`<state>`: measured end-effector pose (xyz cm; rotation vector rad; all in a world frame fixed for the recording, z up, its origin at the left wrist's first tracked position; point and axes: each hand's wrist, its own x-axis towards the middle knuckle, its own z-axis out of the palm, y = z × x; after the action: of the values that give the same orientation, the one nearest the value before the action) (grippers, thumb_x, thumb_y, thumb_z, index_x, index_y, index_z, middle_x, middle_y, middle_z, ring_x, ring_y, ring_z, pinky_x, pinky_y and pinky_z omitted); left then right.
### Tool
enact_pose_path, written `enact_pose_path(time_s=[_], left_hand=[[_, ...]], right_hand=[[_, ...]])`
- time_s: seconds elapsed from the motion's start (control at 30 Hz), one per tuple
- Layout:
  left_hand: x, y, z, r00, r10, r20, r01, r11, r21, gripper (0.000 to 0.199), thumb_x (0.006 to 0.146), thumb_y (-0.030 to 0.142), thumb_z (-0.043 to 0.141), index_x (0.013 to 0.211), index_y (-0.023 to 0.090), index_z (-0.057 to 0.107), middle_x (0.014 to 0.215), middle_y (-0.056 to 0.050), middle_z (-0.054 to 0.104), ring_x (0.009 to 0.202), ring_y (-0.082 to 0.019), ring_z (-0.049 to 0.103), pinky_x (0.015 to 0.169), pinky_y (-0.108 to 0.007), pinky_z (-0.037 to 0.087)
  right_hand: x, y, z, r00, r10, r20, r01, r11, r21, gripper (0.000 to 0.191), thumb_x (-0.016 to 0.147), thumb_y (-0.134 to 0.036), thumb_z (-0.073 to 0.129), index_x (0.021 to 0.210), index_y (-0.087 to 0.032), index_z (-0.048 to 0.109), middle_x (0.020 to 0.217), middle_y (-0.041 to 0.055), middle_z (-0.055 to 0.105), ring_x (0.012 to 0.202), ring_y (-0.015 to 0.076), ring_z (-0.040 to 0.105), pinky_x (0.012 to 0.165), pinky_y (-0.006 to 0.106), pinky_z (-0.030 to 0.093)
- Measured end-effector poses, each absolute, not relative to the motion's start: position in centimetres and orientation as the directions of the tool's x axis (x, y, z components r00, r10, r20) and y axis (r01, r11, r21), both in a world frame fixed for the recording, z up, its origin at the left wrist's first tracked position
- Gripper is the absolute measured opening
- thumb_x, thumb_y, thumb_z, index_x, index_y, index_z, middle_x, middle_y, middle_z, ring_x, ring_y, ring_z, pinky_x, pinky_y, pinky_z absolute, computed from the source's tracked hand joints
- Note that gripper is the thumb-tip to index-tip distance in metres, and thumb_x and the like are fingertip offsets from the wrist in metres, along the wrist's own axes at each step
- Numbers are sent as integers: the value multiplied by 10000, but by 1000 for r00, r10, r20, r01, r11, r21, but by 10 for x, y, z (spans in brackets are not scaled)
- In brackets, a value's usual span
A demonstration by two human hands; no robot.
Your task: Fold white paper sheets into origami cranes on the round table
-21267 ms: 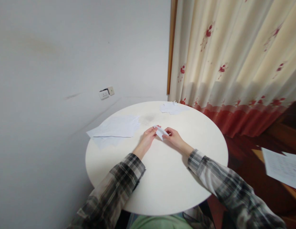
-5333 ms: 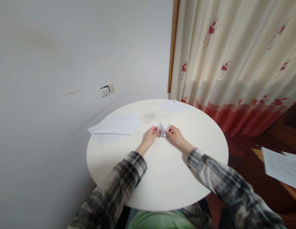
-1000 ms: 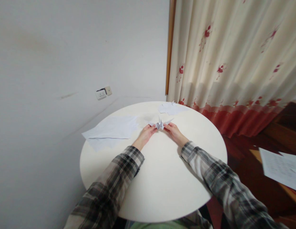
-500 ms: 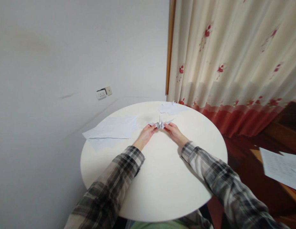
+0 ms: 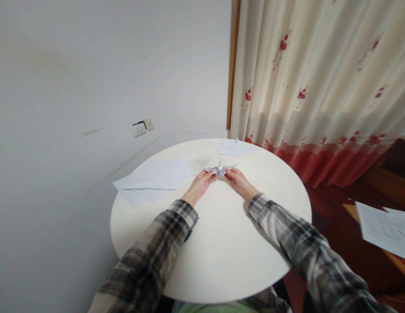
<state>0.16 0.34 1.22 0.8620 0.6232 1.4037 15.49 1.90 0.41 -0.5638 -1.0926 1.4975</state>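
A folded white paper crane (image 5: 220, 170) is held over the far half of the round white table (image 5: 222, 243), its wings spread to both sides and one point sticking up. My left hand (image 5: 203, 180) pinches the base of its left wing. On the opposite side, the fingers of my right hand (image 5: 236, 178) are closed on the right wing near the body. Parts of the crane are covered by my fingertips.
Sheets of white paper (image 5: 153, 174) lie at the table's left. More paper pieces (image 5: 235, 148) rest at the far edge, before a flowered curtain (image 5: 303, 78). A wall with a socket (image 5: 138, 129) borders the left. Papers (image 5: 385, 228) lie on furniture at right.
The crane has shifted very slightly to the right and its wings look a little more spread. Both hands keep their hold in nearly the same place.
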Motion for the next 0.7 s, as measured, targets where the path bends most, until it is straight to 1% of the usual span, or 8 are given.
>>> enact_pose_path(time_s=[0.2,0.43,0.7], left_hand=[[2,2,14,88,990,107,-578,-36,815,57,710,86,608,744,124,583,796,-26,641,777,-99,589,844,-248,436],[1,2,14,104,988,110,-569,-31,822,82,680,124,650,738,118,594,786,-30,649,737,-95,591,817,-247,446],[1,0,13,188,973,134,-534,-13,845,144,634,145,689,766,109,643,806,-47,668,746,-119,600,838,-274,433]], right_hand=[[155,18,4,-249,943,222,-511,67,-857,216,590,-313,724,744,-183,645,787,-1,652,712,107,558,741,250,424],[155,21,2,-250,944,215,-516,58,-855,243,571,-322,728,757,-193,640,780,-3,657,715,119,561,723,256,423],[158,25,-1,-284,935,211,-539,27,-842,187,609,-249,680,785,-204,637,825,1,664,747,135,577,710,258,443]])
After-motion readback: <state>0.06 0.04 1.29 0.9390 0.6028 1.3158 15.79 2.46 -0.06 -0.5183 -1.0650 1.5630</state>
